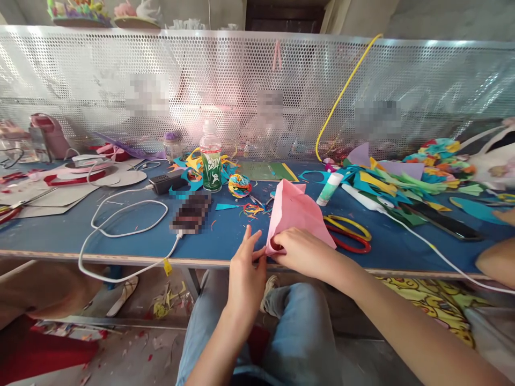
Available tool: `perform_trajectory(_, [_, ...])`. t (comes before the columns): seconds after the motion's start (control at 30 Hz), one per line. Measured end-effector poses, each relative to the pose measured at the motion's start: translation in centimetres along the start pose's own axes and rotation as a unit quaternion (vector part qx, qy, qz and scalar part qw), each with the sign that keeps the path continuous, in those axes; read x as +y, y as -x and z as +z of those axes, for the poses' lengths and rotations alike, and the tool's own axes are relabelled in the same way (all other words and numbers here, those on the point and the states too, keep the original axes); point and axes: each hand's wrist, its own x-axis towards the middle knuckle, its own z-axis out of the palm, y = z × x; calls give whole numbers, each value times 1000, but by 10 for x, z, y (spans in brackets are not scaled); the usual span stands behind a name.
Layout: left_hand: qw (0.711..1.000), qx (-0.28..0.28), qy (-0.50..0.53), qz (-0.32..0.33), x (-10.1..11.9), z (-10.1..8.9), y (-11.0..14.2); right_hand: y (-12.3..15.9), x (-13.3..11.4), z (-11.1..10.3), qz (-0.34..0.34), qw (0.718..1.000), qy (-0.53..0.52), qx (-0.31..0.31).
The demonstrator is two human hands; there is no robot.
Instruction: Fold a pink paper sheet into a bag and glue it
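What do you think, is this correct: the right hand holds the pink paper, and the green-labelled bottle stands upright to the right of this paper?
Not quite: the green-labelled bottle stands to the left of the pink paper, as the head view shows. It does stand upright, and the right hand does hold the paper.

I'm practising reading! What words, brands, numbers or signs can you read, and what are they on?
No text reads clearly.
Clear plastic bottle with green label: big white lettering, too unclear to quote.
White-and-green cylindrical glue stick: any print too blurred.
Pixelated rectangular phone: unreadable.
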Motion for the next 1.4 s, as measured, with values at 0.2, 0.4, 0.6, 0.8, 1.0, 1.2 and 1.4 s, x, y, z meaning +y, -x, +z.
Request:
perform_trajectory(0.2, [998,-14,-61,-20,5,-6,-7,2,-2,2,20,999,31,16])
perform_trajectory(0.4, [985,-15,-167,41,8,-6,-6,2,-6,2,18,999,40,6])
perform_trajectory(0.6, [987,-26,-152,42,3,-8,-7,4,-12,-4,37,998,47,-16])
perform_trajectory(0.8, [989,-57,-136,20,3,-11,-9,5,-13,-7,35,999,24,-12])
perform_trajectory(1.0, [981,-54,-177,59,3,-11,-7,4,-13,-4,32,999,27,-1])
perform_trajectory(1.2, [980,-50,-170,88,4,-12,-7,5,-13,-5,32,999,25,0])
perform_trajectory(1.4, [986,-27,-126,104,7,-11,-10,7,-14,-7,44,998,37,1])
